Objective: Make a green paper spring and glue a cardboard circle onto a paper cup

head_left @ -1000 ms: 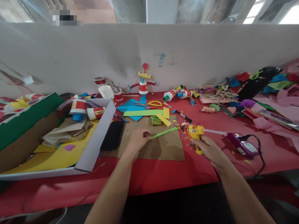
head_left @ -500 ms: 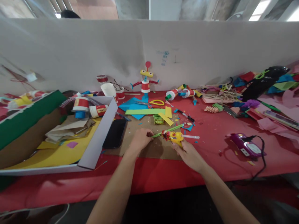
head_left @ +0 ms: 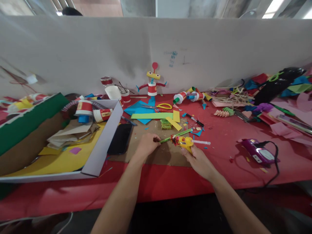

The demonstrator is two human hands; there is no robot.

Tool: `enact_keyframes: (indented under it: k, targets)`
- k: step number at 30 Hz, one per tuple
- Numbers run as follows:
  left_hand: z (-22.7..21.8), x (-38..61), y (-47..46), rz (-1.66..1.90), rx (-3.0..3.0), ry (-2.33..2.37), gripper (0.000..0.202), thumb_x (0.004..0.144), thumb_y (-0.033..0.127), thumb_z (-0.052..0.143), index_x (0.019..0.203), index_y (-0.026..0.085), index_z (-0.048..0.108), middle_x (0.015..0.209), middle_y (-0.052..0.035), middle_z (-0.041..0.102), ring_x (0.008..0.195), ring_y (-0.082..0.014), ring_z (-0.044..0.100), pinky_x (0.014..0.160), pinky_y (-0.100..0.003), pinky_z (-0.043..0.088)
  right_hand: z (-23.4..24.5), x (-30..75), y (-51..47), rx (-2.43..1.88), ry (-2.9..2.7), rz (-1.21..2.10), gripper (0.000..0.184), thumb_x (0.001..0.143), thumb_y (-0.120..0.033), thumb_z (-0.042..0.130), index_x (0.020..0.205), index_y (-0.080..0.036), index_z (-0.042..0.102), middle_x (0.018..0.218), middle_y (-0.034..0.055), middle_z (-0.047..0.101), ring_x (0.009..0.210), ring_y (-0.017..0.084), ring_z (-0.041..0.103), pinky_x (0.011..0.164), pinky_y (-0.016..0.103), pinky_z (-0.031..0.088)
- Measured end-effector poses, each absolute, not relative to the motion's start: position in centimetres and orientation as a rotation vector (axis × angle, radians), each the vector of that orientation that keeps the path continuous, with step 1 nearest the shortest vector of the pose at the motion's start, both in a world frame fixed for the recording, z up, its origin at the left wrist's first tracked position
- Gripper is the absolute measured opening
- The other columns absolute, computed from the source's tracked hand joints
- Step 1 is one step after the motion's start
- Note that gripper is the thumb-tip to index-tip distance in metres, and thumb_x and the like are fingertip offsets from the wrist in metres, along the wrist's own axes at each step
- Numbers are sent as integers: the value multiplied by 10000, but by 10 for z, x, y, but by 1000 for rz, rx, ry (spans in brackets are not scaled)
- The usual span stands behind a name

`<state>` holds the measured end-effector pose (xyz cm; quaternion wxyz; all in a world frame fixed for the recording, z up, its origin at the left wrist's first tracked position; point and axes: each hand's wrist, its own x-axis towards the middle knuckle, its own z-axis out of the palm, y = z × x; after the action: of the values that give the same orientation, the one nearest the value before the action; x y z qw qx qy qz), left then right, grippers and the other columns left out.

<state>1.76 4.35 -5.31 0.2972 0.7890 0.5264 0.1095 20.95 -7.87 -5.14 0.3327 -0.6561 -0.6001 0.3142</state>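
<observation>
My right hand (head_left: 195, 157) is wrapped round the grip of a yellow hot glue gun (head_left: 186, 142), with a clear glue stick (head_left: 201, 142) poking from its back end. The gun's front, crusted with red bits, points left over a green paper strip (head_left: 184, 132). Pinched at the near left end of that strip are the fingers of my left hand (head_left: 149, 143). Both hands are over a brown cardboard sheet (head_left: 136, 148). Behind them lie a folded green paper spring (head_left: 166, 123), a long light-green strip (head_left: 152, 115) and yellow paper pieces (head_left: 173, 123).
Left of the cardboard are a black phone (head_left: 120, 139) and a box (head_left: 102, 143) of paper and cup figures. A paper-cup figure (head_left: 152, 88) stands by the wall, scissors (head_left: 163, 106) in front. A purple power strip (head_left: 258, 152) with a cable sits at right.
The glue gun and my right hand appear very slightly farther right, mostly along with a small shift of the whole view. Both hands keep their holds.
</observation>
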Motion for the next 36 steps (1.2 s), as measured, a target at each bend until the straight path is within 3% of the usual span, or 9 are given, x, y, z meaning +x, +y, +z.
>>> enact_keyframes:
  k: [11, 23, 36]
  targets:
    - [-49, 18, 42, 304, 2056, 1370, 174, 652, 194, 634, 812, 176, 697, 755, -31, 679, 696, -153, 586, 609, -254, 393, -51, 212, -75, -1810, -1618, 743, 320, 893, -425, 369, 1062, -174, 474, 962, 108, 649, 876, 239, 615, 720, 317, 431]
    - [-42, 19, 43, 277, 2077, 1389, 172, 650, 221, 632, 808, 180, 685, 761, -27, 672, 703, -151, 584, 625, -254, 402, -43, 238, -68, -2006, -1612, 574, 276, 891, -394, 370, 937, -161, 511, 865, 117, 664, 781, 239, 626, 618, 279, 397]
    - [-42, 19, 44, 267, 2049, 1382, 159, 656, 223, 624, 805, 186, 667, 794, -27, 681, 729, -157, 595, 642, -257, 412, -41, 239, -64, -2099, -1494, 503, 314, 886, -393, 380, 1012, -135, 506, 888, 155, 656, 828, 268, 623, 652, 313, 405]
